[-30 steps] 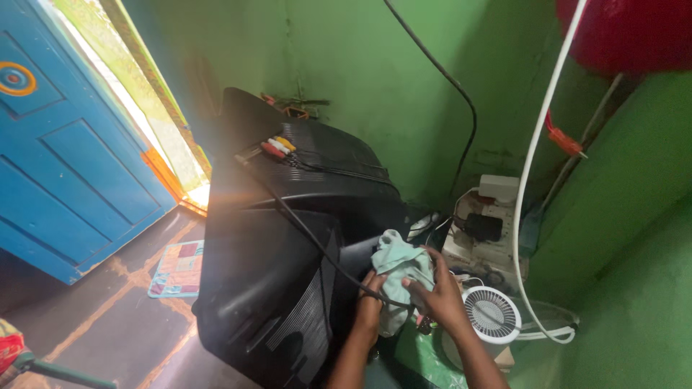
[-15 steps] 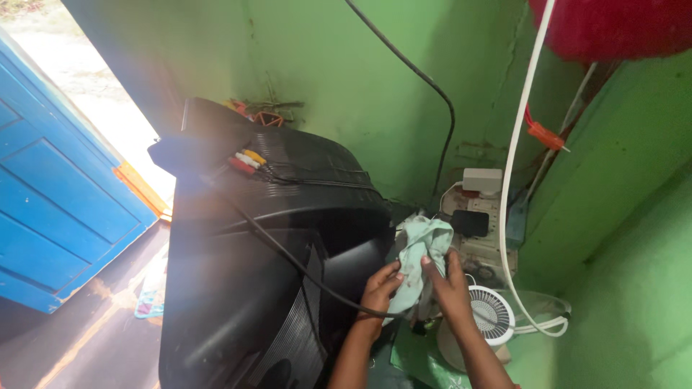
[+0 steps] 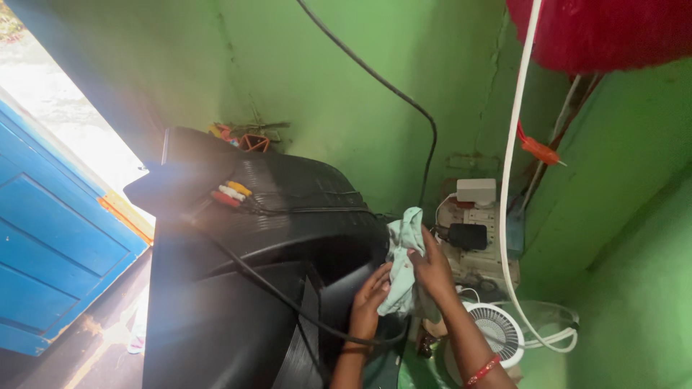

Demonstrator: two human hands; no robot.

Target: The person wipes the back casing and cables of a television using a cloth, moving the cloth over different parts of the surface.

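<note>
A: Green walls (image 3: 360,43) met in a tight corner; the black TV (image 3: 238,288) filled the lower left, back side facing the camera. Little room between its rear edge and the wall.

B: Containers?

A: None I could make out. A white switchboard (image 3: 476,238) sat on the wall with a black adapter (image 3: 467,235) plugged in, and a small white fan (image 3: 494,333) stood below it. White cable (image 3: 513,173) ran down the right side.

B: Hands?

A: Both were on a pale green cloth (image 3: 402,259), just beside the TV's rear edge. Right hand (image 3: 432,270) was closed over its upper part, fingers wrapped around it. Left hand (image 3: 371,302) gripped its lower part, fingers curled. A black cord (image 3: 288,302) crossed the TV below the left hand.
</note>
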